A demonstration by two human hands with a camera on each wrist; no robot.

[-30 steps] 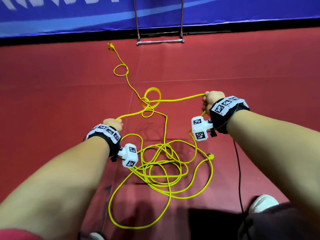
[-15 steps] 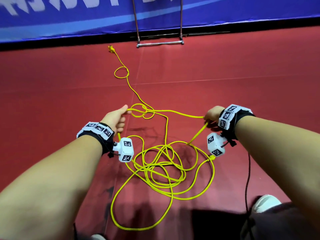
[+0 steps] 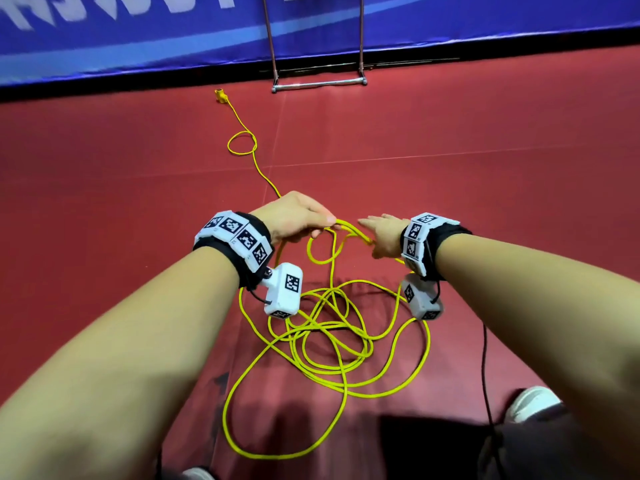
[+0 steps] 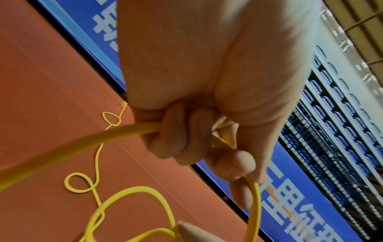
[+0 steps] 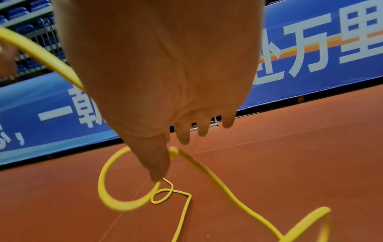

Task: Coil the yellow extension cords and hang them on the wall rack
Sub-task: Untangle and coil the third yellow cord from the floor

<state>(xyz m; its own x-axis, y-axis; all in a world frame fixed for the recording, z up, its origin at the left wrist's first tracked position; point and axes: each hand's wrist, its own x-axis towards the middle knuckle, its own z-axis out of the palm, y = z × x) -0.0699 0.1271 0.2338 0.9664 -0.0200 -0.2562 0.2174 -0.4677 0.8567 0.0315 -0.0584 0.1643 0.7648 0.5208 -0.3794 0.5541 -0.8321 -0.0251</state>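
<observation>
Red sports flooring [image 3: 485, 209] runs from the person's feet to a blue banner. Nearest, loose loops of the yellow cord [image 3: 332, 341] lie tangled below the wrists. Above them the left hand [image 3: 294, 216] has its fingers curled round the cord, while the right hand [image 3: 382, 233], fingers straight and relaxed, touches the same strand just beside it. From the left hand's grip the cord runs away lengthwise to its plug [image 3: 221, 96], near the metal rack [image 3: 318, 85]; that far length probably gets gathered next.
</observation>
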